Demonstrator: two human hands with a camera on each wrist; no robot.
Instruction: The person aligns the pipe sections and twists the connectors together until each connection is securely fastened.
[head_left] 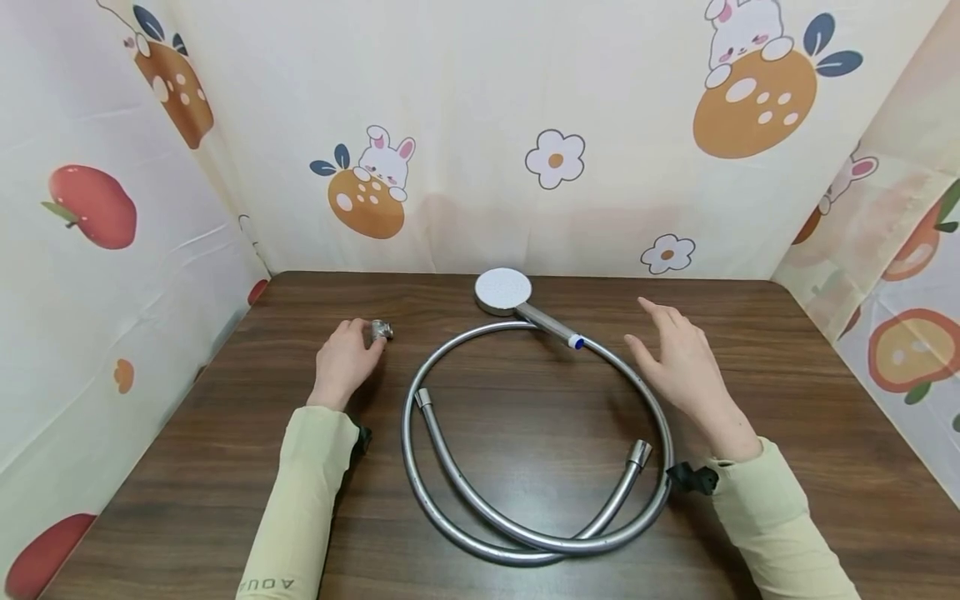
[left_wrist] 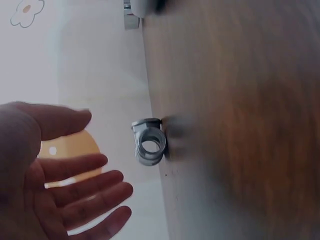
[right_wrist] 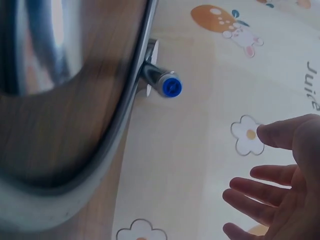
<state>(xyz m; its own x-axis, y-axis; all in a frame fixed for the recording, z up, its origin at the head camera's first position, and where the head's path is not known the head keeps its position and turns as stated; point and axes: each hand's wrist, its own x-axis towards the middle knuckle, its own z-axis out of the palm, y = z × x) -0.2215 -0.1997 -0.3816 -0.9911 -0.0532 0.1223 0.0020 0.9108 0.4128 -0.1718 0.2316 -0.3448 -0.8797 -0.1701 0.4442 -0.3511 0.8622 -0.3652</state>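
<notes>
My left hand [head_left: 343, 364] is beside a small chrome fitting [head_left: 382, 330], near the back left of the table. In the left wrist view a gap shows between the spread thumb and fingers and the fitting [left_wrist: 150, 141], whose round opening faces the camera. My right hand [head_left: 678, 367] holds nothing, its thumb apart from the fingers, to the right of a coiled metal shower hose [head_left: 411, 450]. Behind the coil lies a hand shower [head_left: 503, 290] with a round white face; its grey handle, tipped in blue [right_wrist: 171, 87], overlaps the hose.
The hose forms a wide loop between both arms, with one end [head_left: 424, 397] inside it at left and the other [head_left: 640, 452] at right. A printed curtain [head_left: 480, 100] hangs behind the brown wooden table [head_left: 517, 425] and along both sides.
</notes>
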